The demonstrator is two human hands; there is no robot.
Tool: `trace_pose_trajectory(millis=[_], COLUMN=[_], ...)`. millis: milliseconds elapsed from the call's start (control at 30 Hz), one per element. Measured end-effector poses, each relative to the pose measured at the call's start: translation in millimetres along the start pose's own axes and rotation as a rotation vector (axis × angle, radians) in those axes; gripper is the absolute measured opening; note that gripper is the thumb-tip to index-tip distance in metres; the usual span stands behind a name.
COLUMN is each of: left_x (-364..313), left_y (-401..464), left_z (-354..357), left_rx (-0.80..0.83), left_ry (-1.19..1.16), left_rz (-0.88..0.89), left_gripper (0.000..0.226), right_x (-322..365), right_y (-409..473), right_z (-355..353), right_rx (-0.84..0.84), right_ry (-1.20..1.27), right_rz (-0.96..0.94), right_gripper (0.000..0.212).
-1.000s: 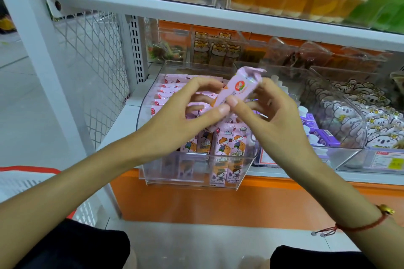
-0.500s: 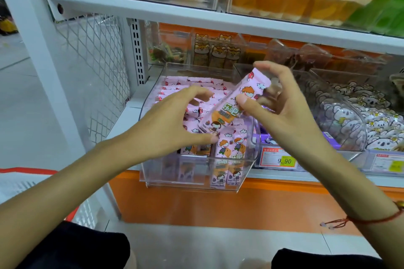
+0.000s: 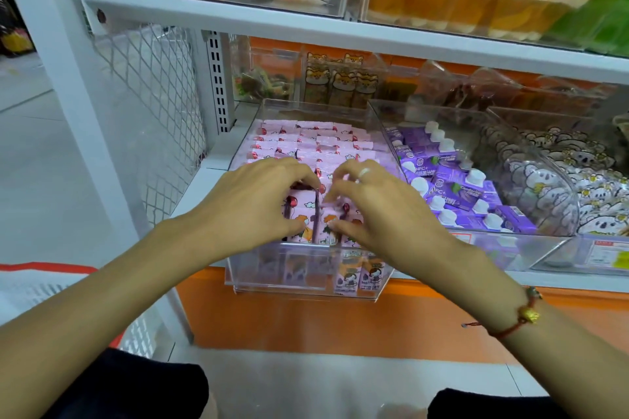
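Reaching palm-down | left hand | right hand | both seemingly pinching pink packs

The small pink printed drink carton is no longer held up in the air. A second ago it was raised above the clear plastic bin, slanted with its top toward 1 o'clock. Now it stands upright in the front row, at the bin's 6 o'clock edge. Both hands have come down into the bin with it. The right hand now pinches it from 3 o'clock. The left hand has let it go and grips the neighbouring pink carton at 9 o'clock. With the right hand lowered, the purple cartons with white caps at 3 o'clock have come into sight.
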State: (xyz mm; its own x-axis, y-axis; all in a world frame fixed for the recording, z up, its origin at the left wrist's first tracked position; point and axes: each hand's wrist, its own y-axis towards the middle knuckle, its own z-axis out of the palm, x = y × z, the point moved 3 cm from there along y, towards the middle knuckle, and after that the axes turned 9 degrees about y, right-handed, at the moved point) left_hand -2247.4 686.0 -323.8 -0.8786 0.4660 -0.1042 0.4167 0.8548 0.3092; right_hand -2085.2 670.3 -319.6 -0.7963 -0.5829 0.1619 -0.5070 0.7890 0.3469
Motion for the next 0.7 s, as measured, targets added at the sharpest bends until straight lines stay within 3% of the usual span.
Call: trace_pose_trajectory(millis=[67, 233, 400, 533, 700], left_x=[0, 1, 4, 7, 12], left_y=[0, 8, 68, 133, 178], left_z=[0, -5, -10, 14, 43], left_rx=[0.002, 0.031, -0.016, 0.111, 0.192], left_ry=[-0.01, -0.042, -0.098, 0.032, 0.133], left_rz=[0.003, -0.044, -0.049, -0.026, -0.044], left_gripper=[0.042, 0.023, 0.026, 0.038, 0.031], right_x=[0, -2, -35, -62, -67], right_y=[0, -3, -13, -20, -22], right_z=[4, -2, -28, -17, -11], right_rx=[0.006, -0.002, -0.289, -0.172, -0.191], right_ry=[-0.107, -0.035, 0.118, 0.343, 0.457], right_rz=[-0.017, -0.044, 0.145, 0.4, 0.399], right_gripper=[0.029, 0.032, 0.029, 0.049, 0.05])
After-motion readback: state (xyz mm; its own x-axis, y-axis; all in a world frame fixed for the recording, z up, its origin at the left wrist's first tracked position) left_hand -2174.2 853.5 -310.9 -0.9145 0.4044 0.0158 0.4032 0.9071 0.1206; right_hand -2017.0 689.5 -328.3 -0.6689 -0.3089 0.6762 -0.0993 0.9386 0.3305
